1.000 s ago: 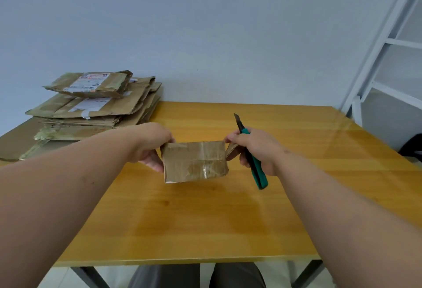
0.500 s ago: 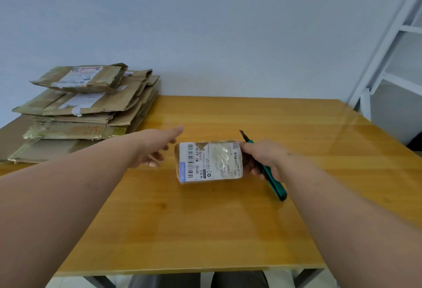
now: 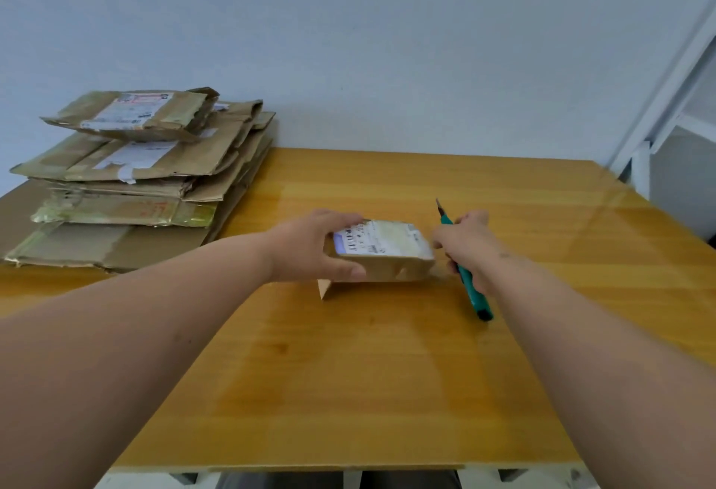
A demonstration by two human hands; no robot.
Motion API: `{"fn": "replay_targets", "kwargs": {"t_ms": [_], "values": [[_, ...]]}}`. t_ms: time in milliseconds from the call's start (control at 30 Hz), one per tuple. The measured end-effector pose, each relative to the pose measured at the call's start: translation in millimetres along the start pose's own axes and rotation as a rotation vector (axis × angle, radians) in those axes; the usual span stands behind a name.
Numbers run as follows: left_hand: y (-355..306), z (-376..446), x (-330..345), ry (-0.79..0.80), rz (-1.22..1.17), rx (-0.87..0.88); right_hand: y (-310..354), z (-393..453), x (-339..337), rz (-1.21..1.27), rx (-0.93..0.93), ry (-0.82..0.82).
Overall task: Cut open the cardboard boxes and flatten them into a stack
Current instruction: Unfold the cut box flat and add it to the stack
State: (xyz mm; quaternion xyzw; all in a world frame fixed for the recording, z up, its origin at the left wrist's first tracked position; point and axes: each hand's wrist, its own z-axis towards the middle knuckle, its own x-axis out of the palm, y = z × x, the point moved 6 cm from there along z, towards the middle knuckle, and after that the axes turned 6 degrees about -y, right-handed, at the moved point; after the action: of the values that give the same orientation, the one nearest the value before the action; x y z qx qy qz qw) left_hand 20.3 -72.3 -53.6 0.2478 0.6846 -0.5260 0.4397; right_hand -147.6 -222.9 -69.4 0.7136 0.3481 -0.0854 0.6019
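A small brown cardboard box (image 3: pixel 387 256) with a white shipping label on top lies on the wooden table (image 3: pixel 368 391), near its middle. A loose flap sticks out under its left end. My left hand (image 3: pixel 314 246) grips the box's left end, thumb on the near side. My right hand (image 3: pixel 465 244) sits just right of the box, shut on a green utility knife (image 3: pixel 470 287) whose blade points away from me. A stack of flattened boxes (image 3: pixel 131 178) lies at the table's far left.
A pale wall runs behind the table. A white metal frame (image 3: pixel 666 108) stands at the right, beyond the table's far right corner. The table's near edge is at the bottom of the view, with my legs below it.
The box was turned label side up and set down on the table. My left hand let go, then took hold of its left end again. My right hand released the box and keeps the knife.
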Motion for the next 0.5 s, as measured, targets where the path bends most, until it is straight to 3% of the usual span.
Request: {"fn": "replay_targets", "kwargs": {"t_ms": [233,367,500], "values": [[14.2,0.5,9.7,-0.070,-0.196,-0.118,38.9,-33.7,10.9,-0.551,-0.678,0.145],[11.6,0.1,6.6,-0.112,-0.174,-0.064,52.3,-51.4,15.3,-0.917,-0.851,0.103],[1.9,-0.1,2.1,-0.163,-0.073,0.008,68.9,-65.5,22.5,-0.983,-0.952,0.122]]}}
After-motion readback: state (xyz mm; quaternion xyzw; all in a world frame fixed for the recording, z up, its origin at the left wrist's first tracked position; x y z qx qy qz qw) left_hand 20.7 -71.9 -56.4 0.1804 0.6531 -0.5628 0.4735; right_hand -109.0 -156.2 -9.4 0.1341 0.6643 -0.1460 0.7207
